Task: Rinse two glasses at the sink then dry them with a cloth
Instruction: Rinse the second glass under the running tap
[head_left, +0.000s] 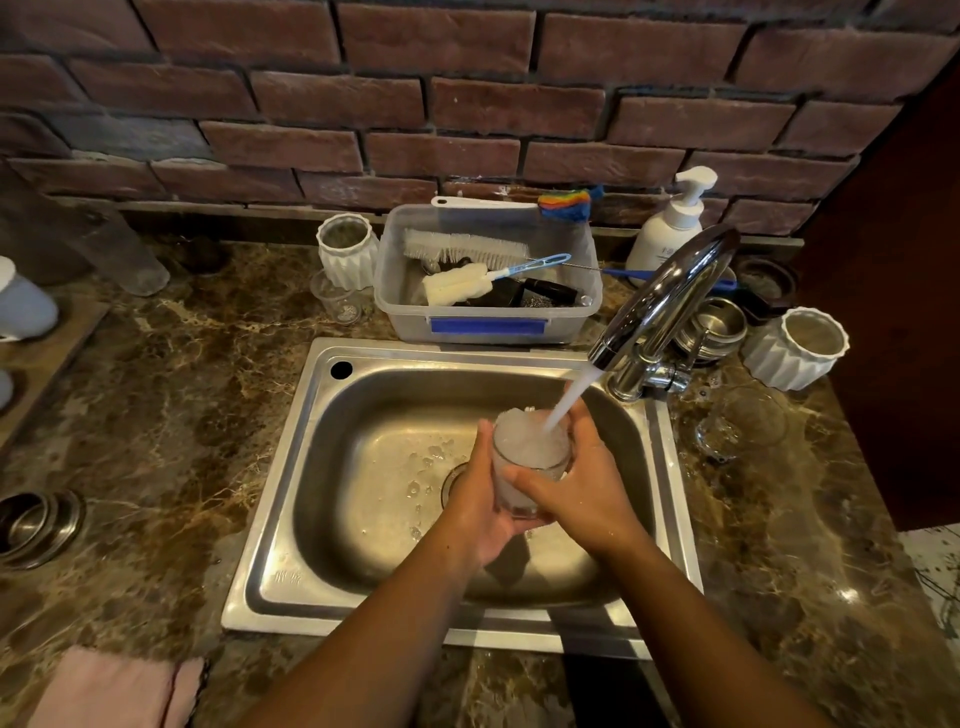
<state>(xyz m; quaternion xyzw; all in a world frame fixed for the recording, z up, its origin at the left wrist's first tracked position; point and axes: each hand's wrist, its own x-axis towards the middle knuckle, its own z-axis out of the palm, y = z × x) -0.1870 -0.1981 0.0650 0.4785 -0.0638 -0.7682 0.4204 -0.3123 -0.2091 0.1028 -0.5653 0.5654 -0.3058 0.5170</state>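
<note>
Over the steel sink I hold a clear glass upright under the running tap. Water streams into it and it is full of white froth. My left hand wraps its left side and base. My right hand grips its right side, fingers across the front. A second clear glass stands on the counter right of the sink. A pink cloth lies on the counter at the bottom left.
A plastic tub of brushes sits behind the sink. White ribbed cups, a soap pump bottle and steel bowls stand around the tap. A steel ring lies at the left.
</note>
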